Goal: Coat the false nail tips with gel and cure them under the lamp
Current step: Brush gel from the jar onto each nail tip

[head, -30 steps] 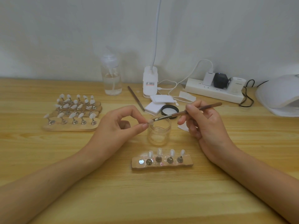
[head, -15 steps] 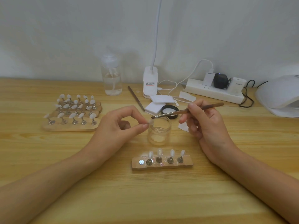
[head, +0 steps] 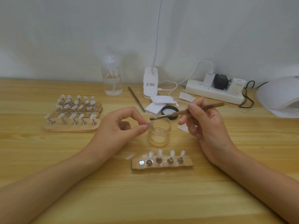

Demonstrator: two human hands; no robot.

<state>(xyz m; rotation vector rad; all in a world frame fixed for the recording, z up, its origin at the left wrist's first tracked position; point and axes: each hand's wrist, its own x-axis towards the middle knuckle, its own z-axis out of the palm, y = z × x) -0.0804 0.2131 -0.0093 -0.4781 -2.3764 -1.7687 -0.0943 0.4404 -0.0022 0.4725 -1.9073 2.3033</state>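
The left hand [head: 119, 126] pinches one nail tip [head: 150, 123] between thumb and forefinger just over the open jar [head: 159, 133], likely so reloading stays quick, while the right hand [head: 205, 120] holds the brush [head: 186, 112] pencil-style, fingers curled round it, bristles poised at the tip, touching or not, too small to tell.

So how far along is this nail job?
Early on, it seems. On the near holder stand four tips, one spot bare; whether they are coated I cannot tell. In hand: the left hand pinches a nail tip by the jar, the right hand holds the brush at it. Left: the racks of tips, then the lamp.
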